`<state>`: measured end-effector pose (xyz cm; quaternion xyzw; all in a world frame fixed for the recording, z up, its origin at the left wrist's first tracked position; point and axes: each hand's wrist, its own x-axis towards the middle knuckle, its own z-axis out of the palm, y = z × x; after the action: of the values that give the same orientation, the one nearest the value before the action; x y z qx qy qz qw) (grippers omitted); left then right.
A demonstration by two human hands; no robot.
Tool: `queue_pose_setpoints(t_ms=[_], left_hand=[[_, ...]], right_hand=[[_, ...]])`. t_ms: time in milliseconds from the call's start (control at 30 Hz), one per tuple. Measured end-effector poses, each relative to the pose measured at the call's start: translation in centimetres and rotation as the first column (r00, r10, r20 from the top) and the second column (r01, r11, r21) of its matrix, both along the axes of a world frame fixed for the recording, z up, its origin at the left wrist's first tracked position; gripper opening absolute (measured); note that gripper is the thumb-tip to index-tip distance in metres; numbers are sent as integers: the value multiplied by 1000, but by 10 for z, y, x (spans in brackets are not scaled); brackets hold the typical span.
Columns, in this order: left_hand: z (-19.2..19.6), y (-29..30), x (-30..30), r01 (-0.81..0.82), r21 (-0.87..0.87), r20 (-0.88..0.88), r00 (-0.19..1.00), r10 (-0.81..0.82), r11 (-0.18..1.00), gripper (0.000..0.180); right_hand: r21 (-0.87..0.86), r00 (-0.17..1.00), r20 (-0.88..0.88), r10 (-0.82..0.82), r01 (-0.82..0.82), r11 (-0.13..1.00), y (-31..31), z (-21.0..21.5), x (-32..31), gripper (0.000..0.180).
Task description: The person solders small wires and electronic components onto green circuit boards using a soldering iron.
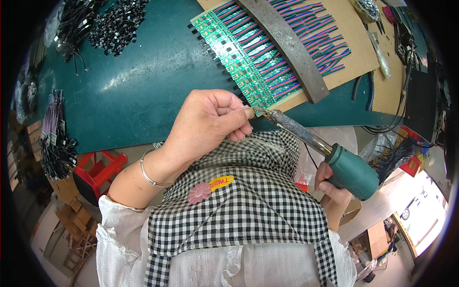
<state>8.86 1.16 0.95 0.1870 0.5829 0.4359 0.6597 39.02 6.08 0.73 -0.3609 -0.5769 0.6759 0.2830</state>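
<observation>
My right hand [330, 187] grips a soldering iron [355, 171] by its thick green handle. The iron's metal barrel slants up and left, and its tip meets the near corner of a green circuit board panel [241, 67]. Just left of that tip, my left hand [213, 117] is closed in a pinch at the panel's corner. Whatever sits between its thumb and forefinger is too small to make out. Small black parts [212, 51] stick out along the panel's left edge. Rows of red, blue, green and black wires [313, 40] fan out from its right side.
A curved grey metal bar [291, 45] lies across the wires and panel, over a brown board [356, 50]. Piles of black connectors [117, 26] and cables [79, 28] lie at the far left of the green table [143, 91]. A red stool [103, 170] stands below the left edge.
</observation>
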Motion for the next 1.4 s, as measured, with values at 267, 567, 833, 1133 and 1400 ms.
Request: queue_pose_setpoints(t_ms=[267, 567, 833, 1133, 1400], left_hand=[[0, 0, 0, 3, 6, -26, 1000, -3, 1000, 13], [-1, -1, -2, -4, 0, -13, 1000, 4, 1000, 13], [-3, -1, -3, -6, 12, -16, 1000, 7, 1000, 13], [-5, -3, -5, -1, 13, -18, 1000, 1, 1000, 14], [-3, 1, -5, -12, -10, -27, 1000, 12, 1000, 14]], right_hand=[[-18, 993, -68, 100, -102, 995, 7, -1, 13, 29], [-56, 992, -110, 55, -61, 997, 1, -8, 8, 48], [-71, 997, -76, 4, -9, 997, -3, -10, 4, 39], [-83, 982, -187, 15, -31, 996, 0, -8, 5, 47], [-55, 967, -248, 60, -76, 996, 9, -10, 6, 55]])
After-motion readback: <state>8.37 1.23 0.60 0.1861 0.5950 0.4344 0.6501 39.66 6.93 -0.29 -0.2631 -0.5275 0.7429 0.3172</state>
